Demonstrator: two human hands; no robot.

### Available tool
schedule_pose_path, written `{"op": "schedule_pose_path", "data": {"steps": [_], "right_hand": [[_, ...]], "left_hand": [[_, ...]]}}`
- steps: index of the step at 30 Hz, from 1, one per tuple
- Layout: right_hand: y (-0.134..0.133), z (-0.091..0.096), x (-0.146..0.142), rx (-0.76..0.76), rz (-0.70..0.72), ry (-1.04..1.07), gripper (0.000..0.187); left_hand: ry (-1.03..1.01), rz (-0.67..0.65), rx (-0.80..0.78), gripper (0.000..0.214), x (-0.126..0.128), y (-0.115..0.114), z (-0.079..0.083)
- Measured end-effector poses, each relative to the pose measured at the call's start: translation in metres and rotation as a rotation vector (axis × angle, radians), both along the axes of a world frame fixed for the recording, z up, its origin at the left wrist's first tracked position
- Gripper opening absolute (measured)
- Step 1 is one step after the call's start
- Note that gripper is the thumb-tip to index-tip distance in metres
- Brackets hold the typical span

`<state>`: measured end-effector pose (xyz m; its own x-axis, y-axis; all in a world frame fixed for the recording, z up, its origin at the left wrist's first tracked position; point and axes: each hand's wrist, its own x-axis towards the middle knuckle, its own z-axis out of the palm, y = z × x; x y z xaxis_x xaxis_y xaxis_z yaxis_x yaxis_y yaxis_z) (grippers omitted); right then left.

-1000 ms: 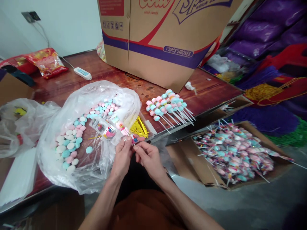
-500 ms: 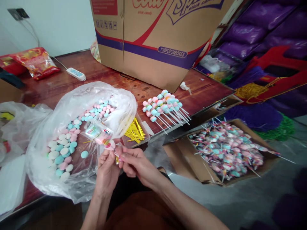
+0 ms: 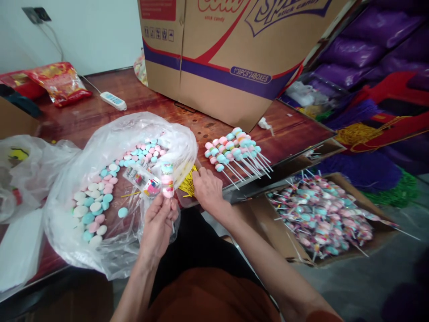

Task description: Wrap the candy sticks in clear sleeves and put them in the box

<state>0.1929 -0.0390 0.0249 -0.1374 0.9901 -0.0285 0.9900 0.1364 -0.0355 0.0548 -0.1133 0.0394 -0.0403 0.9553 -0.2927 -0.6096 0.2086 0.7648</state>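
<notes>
Nearly upright, pinched low in the left hand (image 3: 159, 221): one wrapped candy stick (image 3: 167, 181), just in front of the plastic bag (image 3: 110, 129) on the table (image 3: 70, 120). With thumb and finger shut tight under the bottom candy, and a bit of white stick poking out below. Probably very light, and squashy like marshmallow, so easy to dent with a hard squeeze. Likely slick and crinkly on the outside too, thanks to the clear wrapper. Best to hold at the thin neck between candy and bare stick, not around the puffy part. Down at the clear tray (image 3: 184, 202) with the right hand (image 3: 208, 190), fingers bent, tips by the gold ties (image 3: 188, 182); too hidden to tell about any tie in the grip. Farther off, beyond the right hand, a pile of bare candy sticks (image 3: 231, 150).
</notes>
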Motion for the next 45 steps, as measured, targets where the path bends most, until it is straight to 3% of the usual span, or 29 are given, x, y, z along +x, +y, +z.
{"op": "schedule_pose_path", "data": {"steps": [4,7,10,13,15,19,23,31,36,41,45], "right_hand": [[-0.004,0.009,0.006,-0.009,-0.069,0.042,0.026],[-0.012,0.014,0.022,0.011,-0.162,0.215,0.023],[-0.028,0.015,0.038,0.109,-0.186,0.726,0.016],[-0.048,0.013,0.039,0.062,-0.11,1.313,0.015],[-0.059,0.011,0.03,0.001,-0.055,1.467,0.014],[-0.068,0.007,0.009,0.125,0.051,1.353,0.014],[-0.069,0.006,0.002,0.187,0.03,1.267,0.017],[-0.069,0.001,0.003,0.14,-0.052,1.29,0.014],[-0.067,-0.01,-0.002,0.065,-0.062,1.458,0.016],[-0.067,-0.008,0.003,-0.156,-0.05,1.722,0.021],[-0.067,0.01,0.019,-0.154,0.155,1.587,0.02]], "left_hand": [[-0.016,0.035,0.028,0.021,0.001,0.004,-0.006],[-0.04,0.063,0.024,0.022,0.001,0.008,-0.008],[-0.036,0.076,0.009,0.026,0.003,0.011,-0.007],[0.024,0.07,-0.009,0.031,0.009,0.012,-0.008],[0.103,0.078,0.008,0.03,0.016,0.01,-0.009],[0.227,0.064,0.084,0.022,0.027,0.003,-0.011],[0.266,0.023,0.123,0.019,0.03,-0.003,-0.014],[0.355,0.025,0.175,0.018,0.03,-0.002,-0.019],[0.245,0.035,0.103,0.031,0.034,0.001,-0.016],[-0.074,-0.163,-0.116,0.039,0.025,0.003,0.0],[-0.249,-0.401,-0.243,0.05,0.017,0.002,0.011]]}}
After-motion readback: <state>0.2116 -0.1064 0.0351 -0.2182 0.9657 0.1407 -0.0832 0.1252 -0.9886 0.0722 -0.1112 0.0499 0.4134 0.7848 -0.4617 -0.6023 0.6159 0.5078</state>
